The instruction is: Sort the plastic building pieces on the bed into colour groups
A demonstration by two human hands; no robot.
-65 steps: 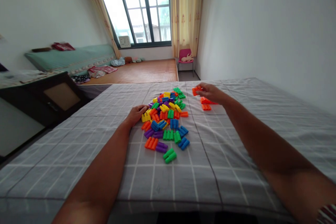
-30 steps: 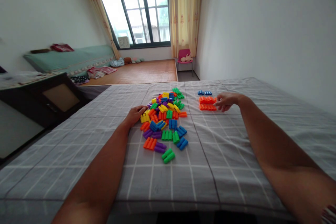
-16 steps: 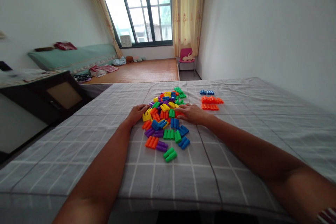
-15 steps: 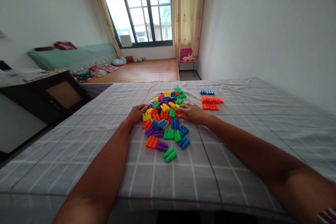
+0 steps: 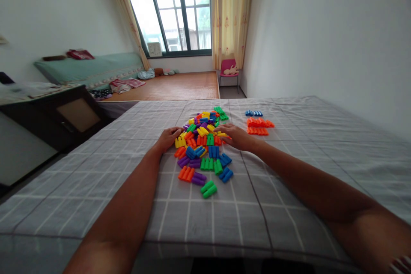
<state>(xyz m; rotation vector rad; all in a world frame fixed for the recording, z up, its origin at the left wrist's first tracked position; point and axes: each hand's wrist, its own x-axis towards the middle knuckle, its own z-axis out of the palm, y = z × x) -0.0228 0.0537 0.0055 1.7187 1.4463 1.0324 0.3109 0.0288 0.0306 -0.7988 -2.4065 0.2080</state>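
A pile of plastic building blocks (image 5: 201,130), shaped like joined tubes, lies in yellow, orange, green, blue and purple. My left hand (image 5: 168,138) rests against the pile's left edge beside a yellow block (image 5: 180,141), its fingers loosely spread. From the right, my right hand (image 5: 237,136) reaches over the pile with fingers stretched out, touching a yellow block (image 5: 221,134) above orange ones. Nearer to me lie a green block (image 5: 209,189), a purple block (image 5: 199,178) and an orange block (image 5: 186,174).
Right of the pile, orange blocks (image 5: 257,131) stand in rows, with blue blocks (image 5: 257,113) behind them. A grey checked cloth (image 5: 289,167) covers the surface. Farther off are a dark cabinet (image 5: 70,124), a bed platform (image 5: 180,85) and a pink chair (image 5: 227,66).
My right hand has shifted slightly over the pile's right side, and a yellow block now shows by its fingers. My left hand stays put.
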